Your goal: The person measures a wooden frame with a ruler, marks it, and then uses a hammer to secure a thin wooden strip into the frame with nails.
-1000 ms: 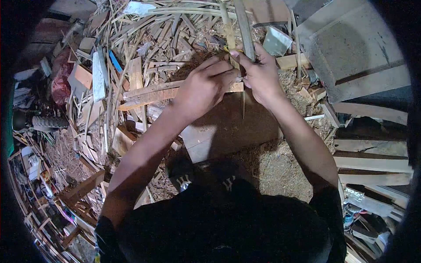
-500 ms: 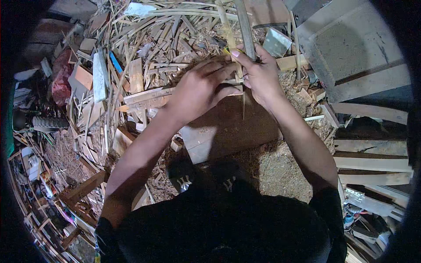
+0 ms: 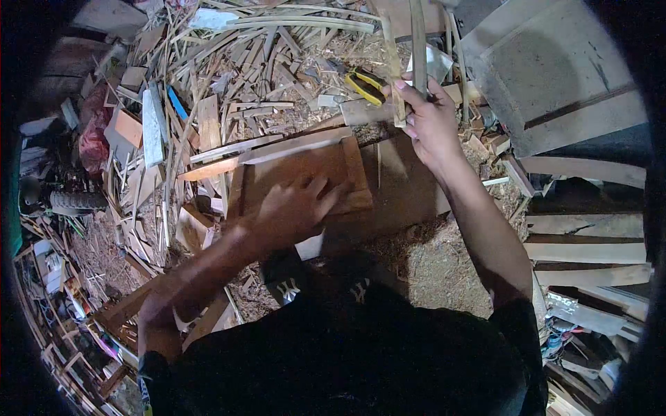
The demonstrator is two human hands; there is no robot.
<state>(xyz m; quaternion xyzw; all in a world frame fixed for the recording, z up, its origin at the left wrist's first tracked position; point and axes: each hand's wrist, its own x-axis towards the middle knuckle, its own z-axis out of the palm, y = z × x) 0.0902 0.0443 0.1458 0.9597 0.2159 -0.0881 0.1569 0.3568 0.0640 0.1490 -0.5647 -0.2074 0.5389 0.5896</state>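
Note:
In my right hand (image 3: 433,121), closed with the thumb across, are a pale wooden strip (image 3: 393,55) and a greyer wooden strip (image 3: 418,41), both pointing away from me. Just left of that hand, yellow-and-black pliers (image 3: 365,86) lie among the scraps. Over a shallow wooden frame with a panel (image 3: 295,163) is my left hand (image 3: 295,208), its fingers apart and nothing visible in them. The frame overlaps a brown board (image 3: 409,184) on the ground in front of my shoes.
Offcuts and thin strips (image 3: 270,52) cover the ground ahead and to the left. A large panelled board (image 3: 555,76) leans at the right, with several planks (image 3: 586,253) below it. At far left is a small wheel (image 3: 78,202); sawdust (image 3: 451,267) covers the floor near my feet.
My left hand has left the strips and moved down and left over the frame. The right hand, still holding the strips, has shifted slightly right and down. The pliers and frame now show more fully.

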